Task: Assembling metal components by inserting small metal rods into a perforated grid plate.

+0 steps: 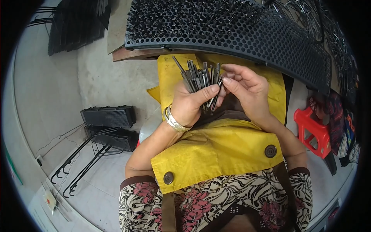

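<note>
My left hand (190,103) grips a fanned bundle of thin grey metal pins (200,77), their tips pointing up and away from me. A silver bracelet (174,121) sits on that wrist. My right hand (247,89) meets the bundle from the right, its thumb and forefinger pinching one pin (218,88) at the bundle's edge. Both hands hover over a yellow apron (216,147) on my lap, just below a black perforated tray (247,34) whose holes are filled with several upright pins.
The tray rests on a wooden bench edge (135,53). A red plastic stool (315,129) stands at right beside colourful cloth. On the floor at left lie stacked black perforated trays (110,116) and black metal racks (83,160). More dark trays lean at top left.
</note>
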Action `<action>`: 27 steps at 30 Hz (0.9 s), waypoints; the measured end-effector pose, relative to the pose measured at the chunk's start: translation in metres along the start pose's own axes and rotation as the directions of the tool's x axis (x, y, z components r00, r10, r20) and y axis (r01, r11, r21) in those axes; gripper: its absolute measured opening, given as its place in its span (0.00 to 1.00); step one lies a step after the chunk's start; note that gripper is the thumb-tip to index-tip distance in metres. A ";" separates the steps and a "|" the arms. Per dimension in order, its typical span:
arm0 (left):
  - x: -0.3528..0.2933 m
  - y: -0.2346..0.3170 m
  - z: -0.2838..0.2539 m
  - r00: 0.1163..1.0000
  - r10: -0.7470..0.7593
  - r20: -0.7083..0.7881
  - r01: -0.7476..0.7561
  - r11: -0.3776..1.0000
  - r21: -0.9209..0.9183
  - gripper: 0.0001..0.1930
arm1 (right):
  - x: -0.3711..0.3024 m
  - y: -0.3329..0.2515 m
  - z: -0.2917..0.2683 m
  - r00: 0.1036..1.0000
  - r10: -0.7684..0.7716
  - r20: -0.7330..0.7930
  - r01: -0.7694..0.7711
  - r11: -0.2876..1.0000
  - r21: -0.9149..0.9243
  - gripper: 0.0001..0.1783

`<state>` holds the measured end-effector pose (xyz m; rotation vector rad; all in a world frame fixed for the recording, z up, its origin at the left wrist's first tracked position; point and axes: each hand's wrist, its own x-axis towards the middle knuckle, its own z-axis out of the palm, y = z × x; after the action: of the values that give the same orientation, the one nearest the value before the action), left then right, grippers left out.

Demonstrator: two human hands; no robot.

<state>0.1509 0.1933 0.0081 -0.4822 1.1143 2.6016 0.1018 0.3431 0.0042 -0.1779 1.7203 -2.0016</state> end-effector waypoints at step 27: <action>0.000 -0.005 0.003 0.989 -0.027 -0.147 0.048 0.989 0.141 0.05 | 0.018 -0.033 -0.024 0.890 -0.401 -0.219 0.325 0.892 -0.313 0.07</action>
<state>0.1527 0.1992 0.0069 -0.6602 1.3156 2.4636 0.0674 0.3595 0.0267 -0.3522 2.2858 -2.1232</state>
